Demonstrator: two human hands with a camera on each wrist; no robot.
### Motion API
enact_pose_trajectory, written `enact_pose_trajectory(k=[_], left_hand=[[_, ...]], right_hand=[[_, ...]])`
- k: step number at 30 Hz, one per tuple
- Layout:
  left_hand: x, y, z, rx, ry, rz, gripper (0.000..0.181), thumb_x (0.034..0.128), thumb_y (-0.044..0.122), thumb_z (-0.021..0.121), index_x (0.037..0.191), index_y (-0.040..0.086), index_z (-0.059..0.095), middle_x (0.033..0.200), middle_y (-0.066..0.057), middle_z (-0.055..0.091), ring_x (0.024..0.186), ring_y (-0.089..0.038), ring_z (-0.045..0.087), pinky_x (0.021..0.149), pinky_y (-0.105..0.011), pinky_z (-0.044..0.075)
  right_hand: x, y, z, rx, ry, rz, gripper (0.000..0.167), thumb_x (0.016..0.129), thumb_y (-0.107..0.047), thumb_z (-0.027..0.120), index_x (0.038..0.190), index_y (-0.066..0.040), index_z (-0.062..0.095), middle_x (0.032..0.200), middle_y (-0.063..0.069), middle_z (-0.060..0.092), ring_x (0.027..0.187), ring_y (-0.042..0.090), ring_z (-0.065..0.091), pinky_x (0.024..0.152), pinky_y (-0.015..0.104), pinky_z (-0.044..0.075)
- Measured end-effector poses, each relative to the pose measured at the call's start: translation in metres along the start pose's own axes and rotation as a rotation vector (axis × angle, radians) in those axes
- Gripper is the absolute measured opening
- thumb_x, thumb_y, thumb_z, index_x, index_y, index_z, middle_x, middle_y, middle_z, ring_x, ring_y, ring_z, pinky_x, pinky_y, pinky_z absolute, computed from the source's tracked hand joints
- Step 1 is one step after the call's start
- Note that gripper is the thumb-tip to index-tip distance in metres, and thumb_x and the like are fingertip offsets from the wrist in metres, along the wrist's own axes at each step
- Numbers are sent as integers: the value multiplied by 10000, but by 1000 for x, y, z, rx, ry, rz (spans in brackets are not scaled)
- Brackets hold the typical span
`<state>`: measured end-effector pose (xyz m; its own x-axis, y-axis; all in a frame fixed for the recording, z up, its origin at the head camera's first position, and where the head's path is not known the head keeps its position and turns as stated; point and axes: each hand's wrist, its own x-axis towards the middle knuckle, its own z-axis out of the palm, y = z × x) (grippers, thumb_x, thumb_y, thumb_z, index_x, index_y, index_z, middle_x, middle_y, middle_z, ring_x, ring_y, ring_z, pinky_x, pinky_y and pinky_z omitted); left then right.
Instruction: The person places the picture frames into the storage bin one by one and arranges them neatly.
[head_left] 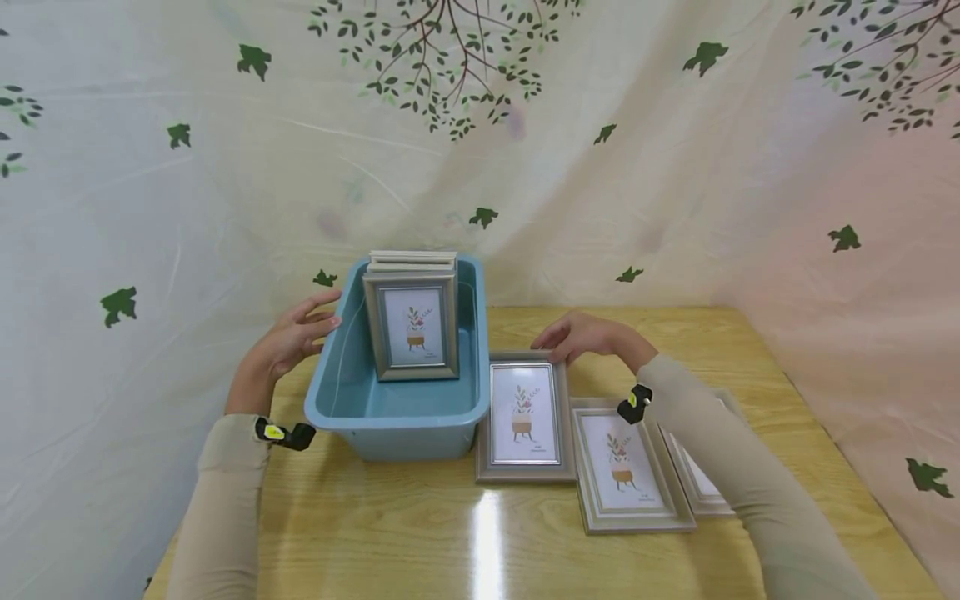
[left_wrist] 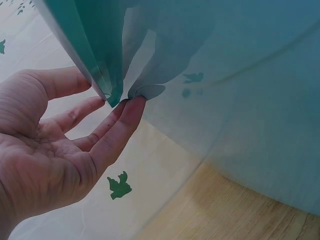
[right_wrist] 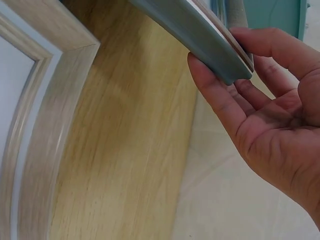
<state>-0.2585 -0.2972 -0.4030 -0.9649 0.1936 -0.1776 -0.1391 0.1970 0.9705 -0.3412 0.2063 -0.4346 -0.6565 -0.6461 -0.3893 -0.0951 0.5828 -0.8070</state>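
A blue bin (head_left: pixel 405 421) holds several upright picture frames (head_left: pixel 411 329) near its back. The left hand (head_left: pixel 296 337) is at the bin's left rim; in the left wrist view this hand (left_wrist: pixel 65 130) has its fingertips against the bin's edge (left_wrist: pixel 95 55), thumb on one side and fingers on the other. A grey-brown picture frame (head_left: pixel 525 473) stands just right of the bin. The right hand (head_left: pixel 588 335) grips its top right corner. Seen from the right wrist, the hand (right_wrist: pixel 280 100) pinches the corner of that frame (right_wrist: pixel 200 40) between thumb and fingers.
Two more picture frames lie at the right on the wooden table (head_left: pixel 360 533): one beige (head_left: pixel 637 523), and another (head_left: pixel 708 502) partly under the right forearm. A patterned cloth (head_left: pixel 600 208) hangs behind and beside the table.
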Motion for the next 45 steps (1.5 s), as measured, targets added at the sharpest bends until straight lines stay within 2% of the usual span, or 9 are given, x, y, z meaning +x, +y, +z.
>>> enact_pose_trajectory(k=[3, 6, 13, 20, 25, 32, 39, 45], left_hand=[[0, 0, 0, -12, -2, 0, 683, 1045, 275, 588, 1633, 227, 243, 1410, -3, 517, 1070, 9, 651, 859, -262, 579], [1, -1, 0, -15, 0, -3, 679, 1043, 280, 592, 1630, 238, 252, 1336, 71, 533, 1064, 15, 657, 857, -269, 585], [1, -1, 0, 1, 3, -7, 694, 1041, 300, 594, 1634, 250, 237, 1547, -133, 412, 1075, 17, 641, 868, -265, 577], [1, 0, -1, 9, 0, -3, 703, 1037, 311, 596, 1636, 250, 232, 1518, -112, 439, 1084, 15, 637, 876, -262, 570], [0, 1, 1, 10, 6, -7, 705, 1037, 316, 598, 1635, 249, 232, 1554, -140, 408, 1084, 17, 630, 871, -261, 569], [-1, 2, 2, -1, 2, -14, 702, 1039, 305, 596, 1635, 242, 231, 1578, -175, 377, 1085, 5, 628, 873, -265, 571], [-1, 1, 1, -2, 3, -17, 705, 1035, 324, 600, 1634, 260, 234, 1587, -175, 374, 1078, 0, 635, 874, -265, 573], [0, 0, 0, 1, 5, -8, 702, 1032, 322, 606, 1631, 261, 245, 1536, -136, 430, 1082, -2, 640, 875, -276, 573]], right_hand=[[-3, -3, -2, 19, -12, -5, 428, 905, -87, 742, 1320, -24, 661, 1240, 116, 703, 960, 143, 669, 806, 326, 589], [-6, -5, -4, 31, -32, -17, 427, 907, -68, 733, 1324, -21, 655, 1228, 117, 695, 968, 162, 664, 814, 338, 589], [-13, -10, -10, 16, -70, -68, 443, 915, -51, 714, 1349, -15, 636, 1252, 163, 671, 1014, 194, 661, 834, 366, 594], [-21, -15, -16, 24, -43, -140, 461, 911, -46, 728, 1356, 25, 626, 1327, 225, 656, 1014, 183, 696, 834, 371, 605], [-24, -17, -19, 58, -32, -180, 458, 893, -2, 731, 1335, 62, 626, 1294, 254, 669, 998, 175, 712, 829, 372, 610], [-27, -19, -25, 49, -26, -261, 437, 888, 25, 724, 1307, 102, 626, 1231, 244, 704, 989, 176, 717, 821, 365, 609], [-35, -30, -33, 31, 15, -273, 400, 893, 18, 715, 1280, 97, 647, 1162, 198, 743, 947, 166, 732, 809, 365, 612], [-42, -42, -42, -10, 37, -259, 385, 902, 7, 705, 1274, 93, 654, 1142, 195, 752, 912, 181, 741, 794, 381, 616]])
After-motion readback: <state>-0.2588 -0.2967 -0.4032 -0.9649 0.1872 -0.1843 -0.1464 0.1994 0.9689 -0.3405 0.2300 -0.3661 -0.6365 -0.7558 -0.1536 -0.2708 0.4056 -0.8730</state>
